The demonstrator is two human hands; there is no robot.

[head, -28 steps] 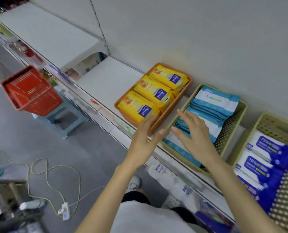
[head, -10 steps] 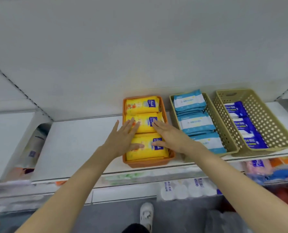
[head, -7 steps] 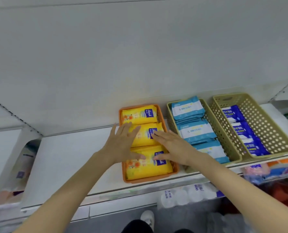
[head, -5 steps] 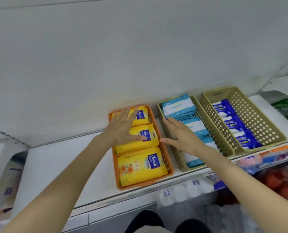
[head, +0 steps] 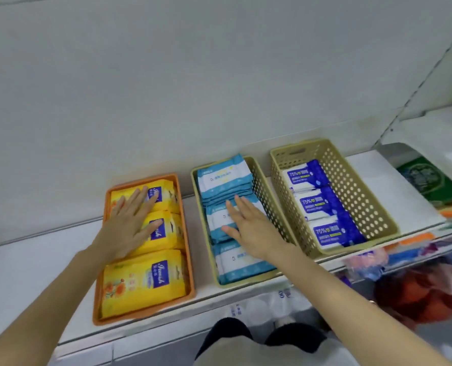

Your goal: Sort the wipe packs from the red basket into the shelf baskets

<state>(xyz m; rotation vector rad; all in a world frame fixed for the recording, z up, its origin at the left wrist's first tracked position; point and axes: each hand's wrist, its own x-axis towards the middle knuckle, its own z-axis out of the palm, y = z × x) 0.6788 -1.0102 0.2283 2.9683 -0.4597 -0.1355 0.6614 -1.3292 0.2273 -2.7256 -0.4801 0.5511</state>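
Observation:
Three baskets stand side by side on the white shelf (head: 34, 262). The orange basket (head: 190, 260) on the left holds yellow wipe packs (head: 145, 283). My left hand (head: 128, 223) lies flat with straight fingers on the back two yellow packs. The middle beige basket (head: 261, 186) holds light-blue and white wipe packs (head: 224, 178); my right hand (head: 248, 225) rests flat on them. The right beige basket (head: 351, 186) holds dark-blue 75% wipe packs (head: 325, 204). The red basket is out of view.
A green box (head: 428, 178) lies on the shelf at the far right. Below the shelf edge are white bottles (head: 259, 305) and red goods (head: 415, 294). A grey back wall rises behind the baskets. My legs show at the bottom.
My left hand slid from the front yellow packs toward the back ones. My right hand moved off the orange basket onto the light-blue packs in the middle basket.

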